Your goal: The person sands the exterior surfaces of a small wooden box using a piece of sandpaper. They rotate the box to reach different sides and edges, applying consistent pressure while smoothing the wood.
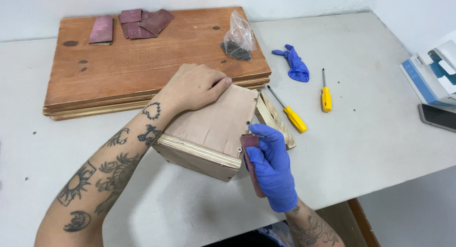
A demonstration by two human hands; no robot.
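Two hands work at a plywood box (213, 128) that sits near the middle of the white table (361, 147), just this side of a big wooden board. Nearest the edge, the right hand (270, 168), in a blue glove, is closed around a folded piece of reddish sandpaper (251, 164) and holds it against the box's near right corner, beside a small screw head. The sandpaper stands upright, pinched between thumb and fingers.

A little farther in, the bare left hand (197, 88) lies palm down on the far left part of the box's top, fingers curled over the far edge; it grasps nothing, only presses on the wood. The forearm crosses the table from the near left.

To the right of the box, a wooden slat (275, 119) lies touching its side, and beyond that a yellow-handled screwdriver (289, 114) lies aslant. A second, shorter screwdriver (326, 95) lies farther right, apart from the first. A crumpled blue glove (294, 64) lies beyond them.

The wooden board (142, 62) takes up the far left, bearing several sandpaper sheets (133, 24) at its far edge and a clear plastic bag (239, 38) of small dark hardware at its right corner. At the far right edge of the table lie a light blue box (432, 76) and a phone (437, 116).
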